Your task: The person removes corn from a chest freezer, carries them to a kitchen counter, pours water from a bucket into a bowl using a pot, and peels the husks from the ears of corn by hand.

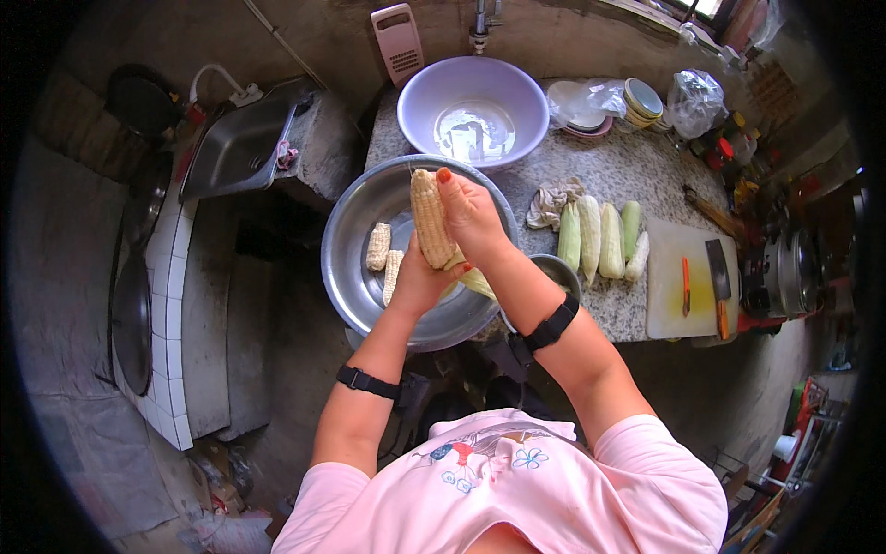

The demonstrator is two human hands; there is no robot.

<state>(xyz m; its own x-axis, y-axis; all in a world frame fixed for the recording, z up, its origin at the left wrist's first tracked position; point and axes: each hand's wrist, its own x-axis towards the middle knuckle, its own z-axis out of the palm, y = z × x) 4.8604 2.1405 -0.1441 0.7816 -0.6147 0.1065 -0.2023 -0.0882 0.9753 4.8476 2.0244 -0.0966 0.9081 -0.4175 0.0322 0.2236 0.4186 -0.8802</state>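
Observation:
Both of my hands hold one husked ear of white corn (430, 216) upright over a large metal basin (339, 277). My left hand (420, 278) grips its lower end, with pale husk (477, 282) trailing beside it. My right hand (471, 213) lies along the ear's right side, thumb near the top. Inside the basin, at the left, rest a short corn cob (378, 246) and another cob (392, 275). Several ears of corn in husks (590, 232) lie in a row on the counter to the right. A metal bowl (554, 266), partly hidden by my right forearm, stands beside the basin.
A purple plastic basin (473, 111) stands behind the metal one. On the right, a cutting board (664, 277) bears a cleaver (718, 277) and an orange-handled knife (686, 287). A crumpled cloth (554, 201) lies near the corn. A sink (239, 149) is at the left.

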